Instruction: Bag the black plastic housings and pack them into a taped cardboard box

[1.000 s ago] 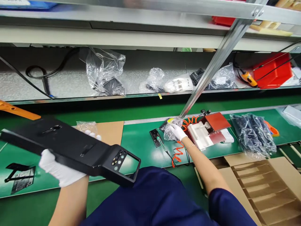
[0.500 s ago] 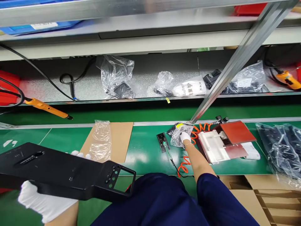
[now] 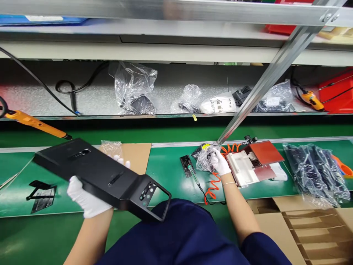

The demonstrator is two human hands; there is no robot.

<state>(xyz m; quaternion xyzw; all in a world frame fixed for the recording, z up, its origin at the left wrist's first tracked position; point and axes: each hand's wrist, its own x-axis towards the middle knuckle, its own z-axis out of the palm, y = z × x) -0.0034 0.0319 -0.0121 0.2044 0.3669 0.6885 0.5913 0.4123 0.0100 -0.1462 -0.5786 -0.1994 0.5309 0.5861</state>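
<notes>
Left fingers (image 3: pixel 127 164) spread wide, gripping the long black rigid housing (image 3: pixel 100 165) across its underside, likely to balance its length. My right fingers (image 3: pixel 215 159), part-curled (grip unclear), touch the crinkled clear plastic bag (image 3: pixel 203 163) beneath them.

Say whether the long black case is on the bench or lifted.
Lifted: the left hand holds the case from beneath, fingers past its far edge.
</notes>
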